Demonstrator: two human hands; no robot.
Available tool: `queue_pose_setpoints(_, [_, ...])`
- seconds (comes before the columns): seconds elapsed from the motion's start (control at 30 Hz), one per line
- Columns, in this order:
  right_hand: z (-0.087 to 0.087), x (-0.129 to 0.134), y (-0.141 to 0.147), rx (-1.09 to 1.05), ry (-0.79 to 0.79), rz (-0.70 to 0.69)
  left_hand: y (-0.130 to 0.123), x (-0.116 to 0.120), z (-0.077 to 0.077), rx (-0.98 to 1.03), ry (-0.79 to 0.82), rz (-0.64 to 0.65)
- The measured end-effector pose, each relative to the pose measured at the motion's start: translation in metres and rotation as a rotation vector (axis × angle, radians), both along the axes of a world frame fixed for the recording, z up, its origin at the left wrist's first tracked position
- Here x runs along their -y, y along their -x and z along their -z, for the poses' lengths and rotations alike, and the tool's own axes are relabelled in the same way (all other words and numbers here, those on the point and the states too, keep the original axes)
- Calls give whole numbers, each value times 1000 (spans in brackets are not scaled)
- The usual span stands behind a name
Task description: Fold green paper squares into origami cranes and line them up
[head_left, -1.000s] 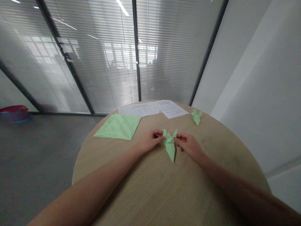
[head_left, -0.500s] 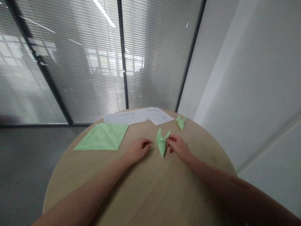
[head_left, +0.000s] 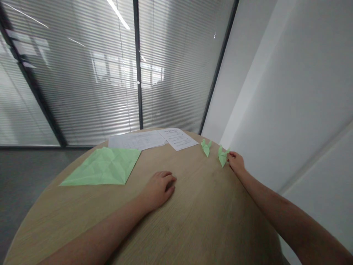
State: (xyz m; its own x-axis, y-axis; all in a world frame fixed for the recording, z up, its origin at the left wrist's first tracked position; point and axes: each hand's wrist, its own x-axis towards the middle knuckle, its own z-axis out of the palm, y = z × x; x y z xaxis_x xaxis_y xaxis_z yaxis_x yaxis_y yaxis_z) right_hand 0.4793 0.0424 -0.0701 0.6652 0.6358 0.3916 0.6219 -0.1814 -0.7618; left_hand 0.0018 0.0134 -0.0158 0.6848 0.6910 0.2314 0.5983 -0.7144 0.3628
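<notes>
Paper folded into a small green figure (head_left: 222,158) stands near the table's edge at about one o'clock, its long axis running roughly twelve to six, with the broad pointed flap toward six and two narrower points rising at eleven and one. The right hand (head_left: 236,162) is much the nearer; from its fingertips the figure lies at nine o'clock, its one o'clock point meeting them. Those fingers look pinched together on that point, thumb against fingertips, though the contact is small in view. The left hand (head_left: 159,189) rests well apart on the round table (head_left: 193,217), fingers loosely curled with a gap to the thumb and nothing visible between them; from there the figure lies at two o'clock. Just beside the figure, at ten o'clock, stands a second green figure (head_left: 206,148). Farther out are white printed sheets (head_left: 178,140) at ten and a creased green sheet (head_left: 104,167) at nine.
</notes>
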Motion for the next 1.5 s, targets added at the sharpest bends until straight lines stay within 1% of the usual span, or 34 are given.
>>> queue_pose_setpoints(0.13, [2, -39, -12, 12, 13, -6, 2, 1, -3, -15, 15, -3])
queue_pose_setpoints(0.23, [4, -59, -20, 10, 20, -1, 3, 1, -4, -7, 23, 3])
queue_pose_setpoints(0.37, [8, -70, -29, 0, 36, 0, 4, -2, -4, 0, 39, 11])
queue_pose_setpoints(0.53, [11, -70, -31, 3, 43, 8, 4, -5, -5, -16, 46, 14])
queue_pose_setpoints(0.63, [9, -65, -28, 6, 42, 46, 4, -7, -3, -9, 45, 19])
queue_pose_setpoints(0.87, [3, -46, -9, 7, 53, 223, 7, -13, -4, 14, 8, 98])
queue_pose_setpoints(1.0, [-1, -34, 7, 25, 97, 251, 10, -17, -5, -21, -28, 135])
queue_pose_setpoints(1.13, [-7, -18, 26, 53, 152, 223, 14, -18, -7, -75, -66, 176])
queue_pose_setpoints(1.3, [-13, 8, 59, 92, 213, 128, 17, -17, -12, -126, -94, 199])
queue_pose_setpoints(1.4, [-17, 26, 81, 179, 271, 28, 18, -18, -14, -124, -90, 212])
queue_pose_setpoints(1.5, [-18, 43, 99, 281, 263, -4, 18, -19, -16, -99, -70, 207])
